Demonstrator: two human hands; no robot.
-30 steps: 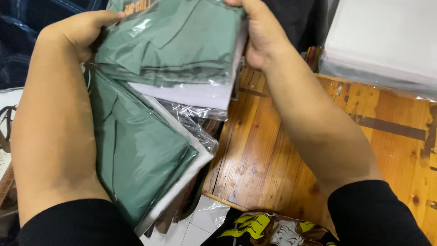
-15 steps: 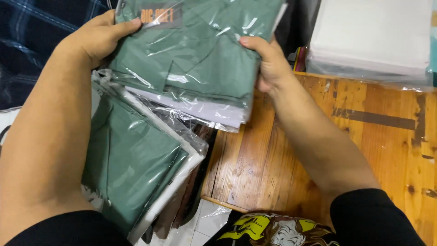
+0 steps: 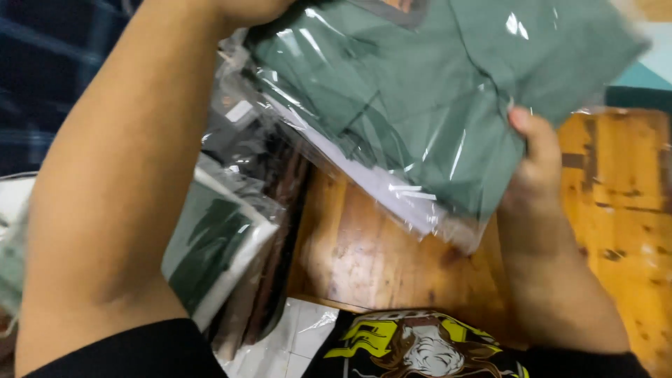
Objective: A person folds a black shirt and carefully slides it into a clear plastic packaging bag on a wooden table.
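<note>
Above a wooden table (image 3: 392,259), I see my right hand (image 3: 535,175) gripping the bagged green garment's (image 3: 427,91) lower edge, bare tabletop below it.

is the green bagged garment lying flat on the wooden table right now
No, the green bagged garment is lifted clear of the wooden table, gripped by the right hand at its edge.

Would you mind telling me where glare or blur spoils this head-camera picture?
Head view: white glare streaks cross the clear plastic bag of folded green cloth, whose upper right corner smears with motion blur; the right hand gripping its edge looks soft; the orange-brown wooden table is brightly lit.
</note>
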